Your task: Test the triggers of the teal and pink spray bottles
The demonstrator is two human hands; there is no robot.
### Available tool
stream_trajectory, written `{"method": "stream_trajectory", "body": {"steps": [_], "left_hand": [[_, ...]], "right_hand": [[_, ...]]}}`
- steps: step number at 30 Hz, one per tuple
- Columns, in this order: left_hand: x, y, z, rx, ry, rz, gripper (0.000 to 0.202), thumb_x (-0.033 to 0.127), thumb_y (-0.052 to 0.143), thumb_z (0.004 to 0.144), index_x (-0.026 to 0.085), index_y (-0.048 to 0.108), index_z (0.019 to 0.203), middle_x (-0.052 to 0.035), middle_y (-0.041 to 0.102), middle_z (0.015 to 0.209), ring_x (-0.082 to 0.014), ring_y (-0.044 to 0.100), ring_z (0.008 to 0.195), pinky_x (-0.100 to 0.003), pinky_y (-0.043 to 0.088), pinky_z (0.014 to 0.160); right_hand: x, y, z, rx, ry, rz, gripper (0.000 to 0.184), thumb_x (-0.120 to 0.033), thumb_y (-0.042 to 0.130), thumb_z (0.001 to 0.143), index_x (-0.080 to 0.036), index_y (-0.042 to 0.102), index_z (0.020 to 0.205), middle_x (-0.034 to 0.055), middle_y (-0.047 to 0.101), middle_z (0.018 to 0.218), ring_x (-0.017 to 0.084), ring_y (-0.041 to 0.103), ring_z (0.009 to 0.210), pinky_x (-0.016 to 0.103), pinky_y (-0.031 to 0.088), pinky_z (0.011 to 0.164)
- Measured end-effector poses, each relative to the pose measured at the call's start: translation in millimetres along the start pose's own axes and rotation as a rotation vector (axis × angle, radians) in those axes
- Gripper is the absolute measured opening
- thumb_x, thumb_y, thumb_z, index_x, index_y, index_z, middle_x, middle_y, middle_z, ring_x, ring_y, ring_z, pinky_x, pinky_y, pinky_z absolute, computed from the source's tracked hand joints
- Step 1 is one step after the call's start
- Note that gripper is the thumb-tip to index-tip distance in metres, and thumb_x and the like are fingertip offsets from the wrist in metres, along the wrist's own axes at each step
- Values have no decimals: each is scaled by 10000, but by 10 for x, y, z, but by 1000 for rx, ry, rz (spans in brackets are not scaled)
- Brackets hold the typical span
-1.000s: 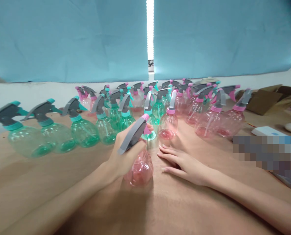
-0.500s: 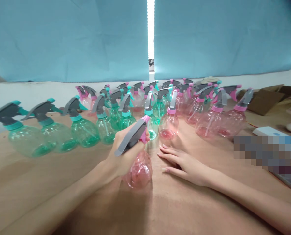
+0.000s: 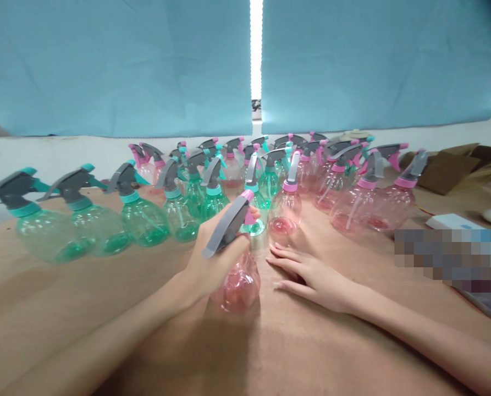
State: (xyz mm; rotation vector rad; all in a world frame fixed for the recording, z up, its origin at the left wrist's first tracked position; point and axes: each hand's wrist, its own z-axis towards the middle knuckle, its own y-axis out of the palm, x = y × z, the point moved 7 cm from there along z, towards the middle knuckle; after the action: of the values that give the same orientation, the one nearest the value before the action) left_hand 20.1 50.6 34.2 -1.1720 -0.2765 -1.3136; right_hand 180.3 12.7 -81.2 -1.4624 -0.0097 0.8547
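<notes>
My left hand [image 3: 212,261] is wrapped round the neck of a pink spray bottle [image 3: 239,286] with a grey and pink trigger head. The bottle leans a little, and its neck is hidden by my fingers. Flat on the table lies my right hand [image 3: 311,278], fingers stretched out, holding nothing. Just beyond its fingertips stands another pink bottle [image 3: 284,212]. A green bottle [image 3: 251,192] is partly hidden behind the held one.
A row of green spray bottles [image 3: 146,223] runs to the left. More pink bottles [image 3: 352,206] stand at the right, with several others behind. On the far right are a cardboard box [image 3: 451,168], a white box [image 3: 453,221] and a blurred-out item. Blue cloth [image 3: 117,66] hangs behind the wooden table [image 3: 294,352].
My left hand and the pink spray bottle have shifted slightly right and away from me, and the head has turned a little. My right hand stays in place.
</notes>
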Motion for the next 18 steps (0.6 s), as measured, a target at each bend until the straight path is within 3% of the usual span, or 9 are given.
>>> {"method": "stream_trajectory", "body": {"steps": [5, 9, 18], "left_hand": [[-12, 14, 7, -2, -43, -94, 248, 108, 468, 732, 229, 563, 926, 40, 509, 704, -132, 456, 579, -277, 399, 586], [5, 28, 11, -13, -40, -108, 322, 122, 472, 736, 223, 594, 1017, 31, 542, 734, -124, 421, 544, -271, 384, 548], [-12, 21, 18, 4, -46, -129, 345, 142, 487, 738, 216, 608, 1053, 11, 603, 865, -118, 452, 578, -288, 446, 644]], "right_hand": [[-3, -1, 4, -9, 4, -20, 612, -559, 438, 944, -184, 444, 1429, 115, 366, 1513, 279, 299, 1410, 480, 296, 1136], [-4, -6, 1, -4, 2, -5, 608, -545, 450, 945, -176, 445, 1428, 124, 367, 1511, 285, 310, 1405, 491, 289, 1138], [5, -8, -6, 22, -9, 18, 585, -535, 474, 939, -217, 447, 1429, 103, 372, 1511, 297, 315, 1401, 505, 287, 1137]]}}
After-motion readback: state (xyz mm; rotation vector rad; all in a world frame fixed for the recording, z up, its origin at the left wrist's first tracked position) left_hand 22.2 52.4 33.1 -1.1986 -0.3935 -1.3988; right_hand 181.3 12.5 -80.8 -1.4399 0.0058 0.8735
